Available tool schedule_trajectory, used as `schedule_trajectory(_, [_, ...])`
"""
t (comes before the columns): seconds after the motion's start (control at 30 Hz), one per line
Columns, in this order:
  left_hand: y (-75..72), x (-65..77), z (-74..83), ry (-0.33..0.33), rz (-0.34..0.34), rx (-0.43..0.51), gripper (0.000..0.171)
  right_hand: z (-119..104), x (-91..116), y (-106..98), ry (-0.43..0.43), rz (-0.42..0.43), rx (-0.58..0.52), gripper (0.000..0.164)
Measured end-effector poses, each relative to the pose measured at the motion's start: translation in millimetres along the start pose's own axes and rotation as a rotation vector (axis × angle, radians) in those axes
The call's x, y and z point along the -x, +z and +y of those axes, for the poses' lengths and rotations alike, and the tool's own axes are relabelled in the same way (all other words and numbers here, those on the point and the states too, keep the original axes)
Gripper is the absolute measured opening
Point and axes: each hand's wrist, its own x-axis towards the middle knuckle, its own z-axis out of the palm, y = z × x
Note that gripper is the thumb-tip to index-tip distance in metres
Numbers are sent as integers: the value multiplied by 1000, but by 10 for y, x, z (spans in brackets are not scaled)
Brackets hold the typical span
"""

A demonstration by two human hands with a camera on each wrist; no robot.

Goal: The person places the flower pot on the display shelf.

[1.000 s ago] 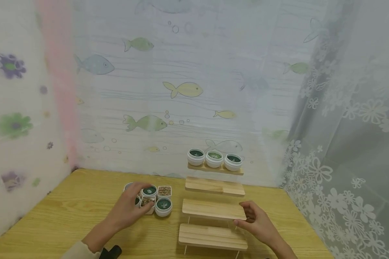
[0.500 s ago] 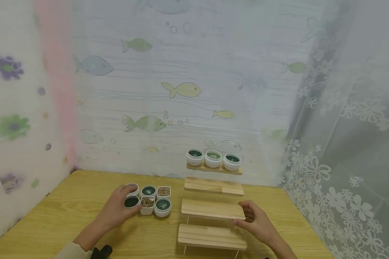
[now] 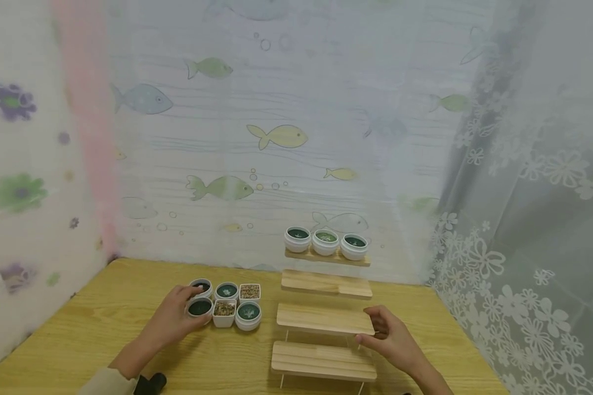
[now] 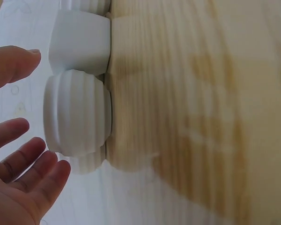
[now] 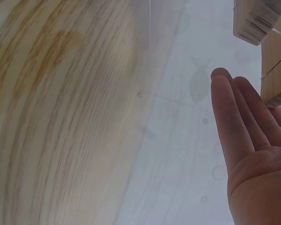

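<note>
Six small white pots stand grouped on the left of the table in the head view. My left hand (image 3: 170,315) is at the front-left round pot (image 3: 200,308) with dark green contents, thumb at its front and fingers near its back. In the left wrist view, a gap shows between the spread fingers (image 4: 25,161) and this ribbed pot (image 4: 77,112). My right hand (image 3: 392,340) holds the right end of a wooden shelf (image 3: 323,318), the second from the front, between thumb and index finger. The other fingers (image 5: 232,112) stretch out straight; the thumb is hidden in the right wrist view.
Three round pots (image 3: 325,242) sit on the back, highest shelf. Other wooden shelves (image 3: 326,283) on thin legs step down toward the front. Beside the left hand's pot are a square pot (image 3: 224,312) of brown grains and another round pot (image 3: 249,315). A patterned curtain hangs behind the table.
My left hand has moved left, from over the square grain pot to around the front-left dark green pot. The right hand stays at the shelf end.
</note>
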Motion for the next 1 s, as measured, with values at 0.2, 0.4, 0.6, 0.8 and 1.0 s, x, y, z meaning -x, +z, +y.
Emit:
schedule_trajectory(0.2, [5,11,-43,-85,-56,30,60,-12,-4,-7,-10,-6,0,57])
schedule_trajectory(0.4, [13,14,-73,-119,-90,45,61,3,0,-8,-10,-9,-3,57])
schedule_trajectory(0.6, [-5,7,-82,-141,-135,39,65,5,3,-6,-4,-9,-15,57])
schedule_trajectory(0.8, [-10,-15,-108,-187,-178,99,67,-5,7,-5,-2,-4,-13,58])
schedule_trajectory(1.0, [10,-36,-126,-214,-177,134,66,-2,0,-8,-8,-12,-11,58])
